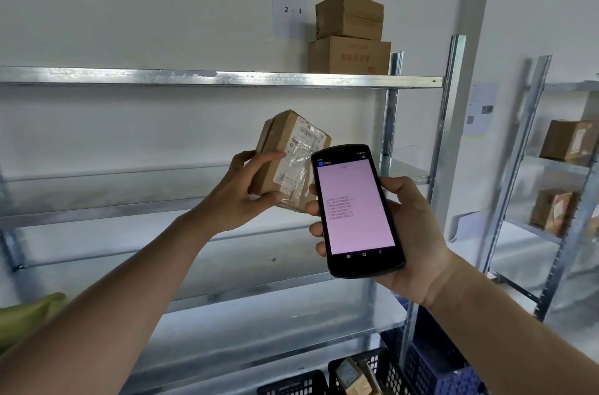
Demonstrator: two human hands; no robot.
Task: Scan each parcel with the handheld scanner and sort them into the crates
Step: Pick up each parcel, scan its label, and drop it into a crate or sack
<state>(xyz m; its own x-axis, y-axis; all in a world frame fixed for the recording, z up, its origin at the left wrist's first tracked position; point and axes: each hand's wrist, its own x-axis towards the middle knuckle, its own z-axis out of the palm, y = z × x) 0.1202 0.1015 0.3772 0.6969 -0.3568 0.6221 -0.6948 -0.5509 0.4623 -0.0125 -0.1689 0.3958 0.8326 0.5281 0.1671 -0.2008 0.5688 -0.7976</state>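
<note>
Parcel [291,151] brown cardboard, taped label, tilted

1. Parcel [288,155]: matt brown cardboard, with a paper label under crinkled glossy clear tape.
2. Handheld scanner [356,210]: smooth black plastic casing, glossy glass screen.
3. Shelf rack [194,77]: galvanised metal, dull mottled sheen.
4. Near crates [431,362]: dark perforated plastic.

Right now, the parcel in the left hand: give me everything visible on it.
The parcel is a small brown cardboard box, tilted, held up in front of the middle shelf. A white shipping label under glossy clear tape covers the face toward the camera. The left hand grips its lower left side, fingers across the front. The handheld scanner in the right hand overlaps its lower right corner.
</note>
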